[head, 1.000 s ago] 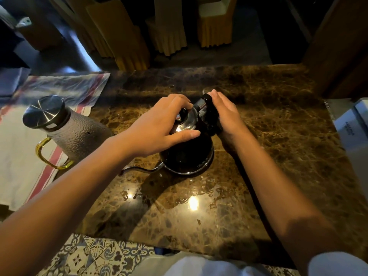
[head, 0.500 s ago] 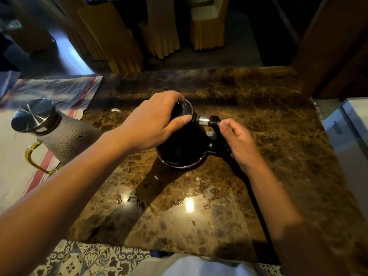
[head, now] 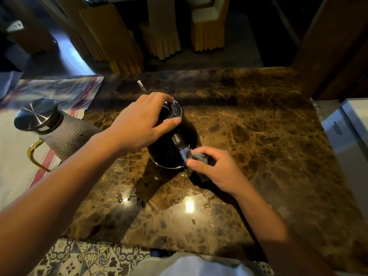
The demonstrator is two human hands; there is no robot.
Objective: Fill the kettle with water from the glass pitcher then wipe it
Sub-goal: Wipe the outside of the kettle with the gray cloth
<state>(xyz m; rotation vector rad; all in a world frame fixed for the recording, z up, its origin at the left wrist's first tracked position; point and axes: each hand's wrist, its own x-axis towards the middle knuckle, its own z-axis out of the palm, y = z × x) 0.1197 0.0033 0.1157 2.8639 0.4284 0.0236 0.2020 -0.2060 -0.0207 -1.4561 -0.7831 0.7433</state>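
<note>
Centrally one kettle (head: 173, 150), left hand (head: 139, 124) gripping its top, right hand (head: 217, 170) pinching one cloth (head: 199, 157), one pitcher (head: 59, 132) leftward

Head-worn view, forward-down, close overhead

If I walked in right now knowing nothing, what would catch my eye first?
Most likely the black kettle in the middle of the brown marble counter: the left hand grips its top while the right hand presses a small grey cloth against its handle. Next, off to the left, the textured glass pitcher with its shiny metal lid and gold handle, standing on a striped towel.
</note>
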